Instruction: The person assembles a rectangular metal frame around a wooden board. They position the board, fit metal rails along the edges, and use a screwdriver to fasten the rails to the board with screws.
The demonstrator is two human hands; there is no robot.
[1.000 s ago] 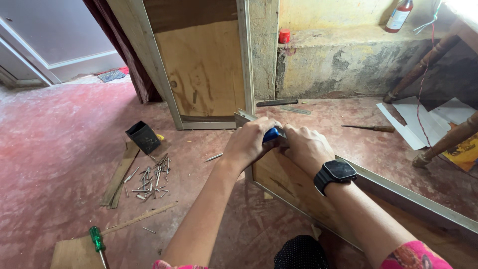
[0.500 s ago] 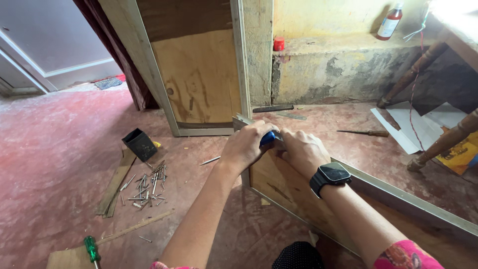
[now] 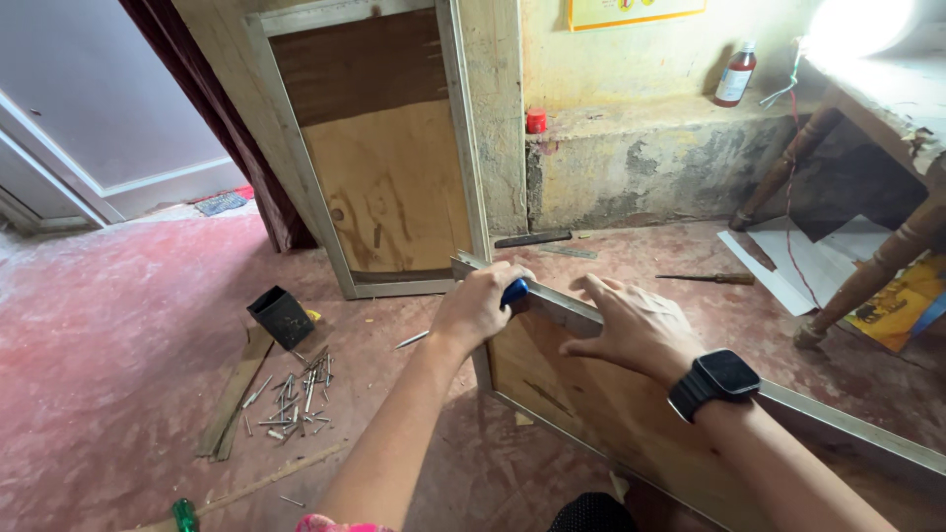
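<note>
My left hand (image 3: 480, 307) is closed around a tool with a blue handle (image 3: 514, 291), pressed against the near corner of a plywood panel framed in pale metal strip (image 3: 581, 394) that stands tilted on its edge. My right hand (image 3: 631, 325), a black smartwatch (image 3: 714, 382) on its wrist, rests with fingers spread on the panel's top frame edge just right of the tool. The tool's tip is hidden behind my left hand.
A second framed plywood panel (image 3: 389, 167) leans on the wall behind. On the red floor: several loose nails (image 3: 296, 399), a small black box (image 3: 281, 315), wooden strips (image 3: 235, 394), a green-handled screwdriver (image 3: 184, 513), a wooden-handled tool (image 3: 709, 279). Table legs (image 3: 867, 276) and papers stand right.
My right hand has come off the tool and spread open along the frame edge. The view has tilted up, showing more of the wall.
</note>
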